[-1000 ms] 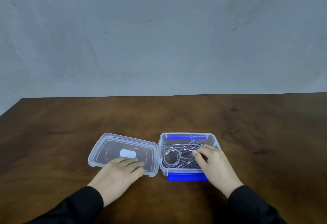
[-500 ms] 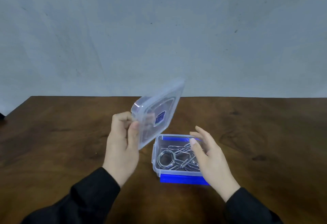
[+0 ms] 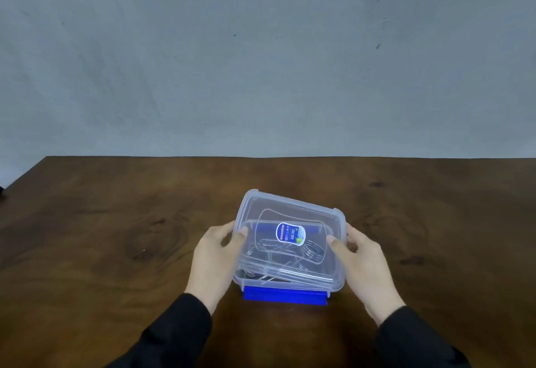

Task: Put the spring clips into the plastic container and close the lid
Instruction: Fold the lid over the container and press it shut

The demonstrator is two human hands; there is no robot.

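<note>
A clear plastic lid [image 3: 290,216] with a blue oval sticker lies tilted over the clear plastic container [image 3: 333,286], its far edge raised. My left hand [image 3: 214,260] grips the lid's left side, thumb on top. My right hand [image 3: 365,266] grips its right side the same way. Through the lid I see several metal spring clips [image 3: 258,276] lying inside the container. A blue latch flap [image 3: 284,295] sticks out flat at the container's near side.
The container stands near the front middle of a dark wooden table [image 3: 116,237]. A grey wall [image 3: 261,62] rises behind the table's far edge. Black sleeves cover both forearms.
My left hand lifted the lid from the table at the container's left, turned it over and brought it above the container. My right hand left the clips and took the lid's right side.
</note>
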